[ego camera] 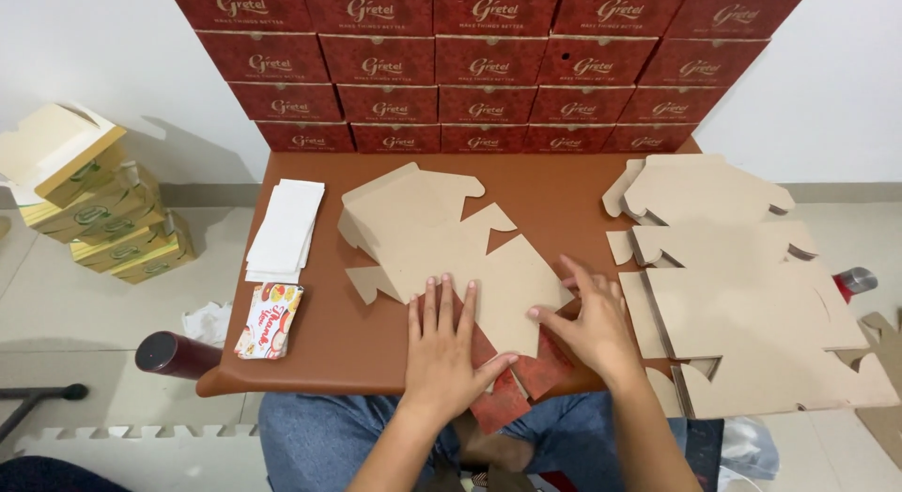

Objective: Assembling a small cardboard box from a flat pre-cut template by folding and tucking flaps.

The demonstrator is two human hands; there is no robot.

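Your left hand & right hand, both open, fingers flat, press the carton blank at frame center on the table; more blanks stacked at right.

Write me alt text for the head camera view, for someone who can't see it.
Both hands, left hand and right hand, press flat on an unfolded cardboard box blank on a brown table. A pile of flat blanks lies to the right, white paper sheets to the left, and stacked red boxes line the wall behind.
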